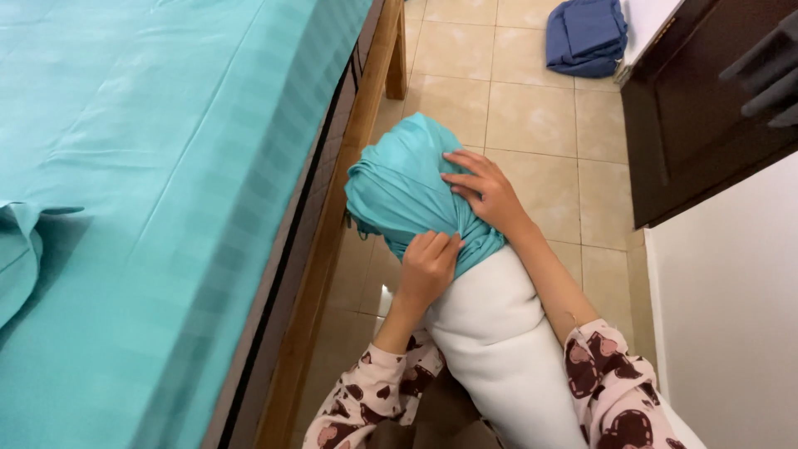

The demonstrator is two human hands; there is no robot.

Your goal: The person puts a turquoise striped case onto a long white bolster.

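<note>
Head view: you look down at your own two hands working on a white bolster pillow [499,349] that stands up between your arms, its far end capped by a bunched teal pillowcase [399,187].
Left hand: your left hand [428,266] sits at 6 o'clock of the teal bundle, fingers curled tight and pinching the gathered hem of the pillowcase.
Right hand: your right hand [486,191] lies at 3 o'clock of the bundle, fingers spread narrow and flat on the cloth, fingertips pressing into the folds; whether it grips a fold you cannot tell.
Pillow place: the bare white part runs from the hem down toward 6 o'clock, between your patterned sleeves [611,391].
Bed: a bed with a teal sheet [150,166] fills the whole 9 o'clock side; its wooden frame rail [349,166] runs just beside the teal bundle and stands in your way on that side.
Cabinet: a dark wooden cabinet [690,133] stands at 2 o'clock, well apart from your hands.
Blue cloth: a folded blue cloth [586,33] lies on the floor at 1 o'clock, far off.
Wall: a white wall [731,316] closes the 4 o'clock side, near your right sleeve.
Open room: beige floor tiles [524,108] lie bare from 12 to 2 o'clock, between frame rail and cabinet.
</note>
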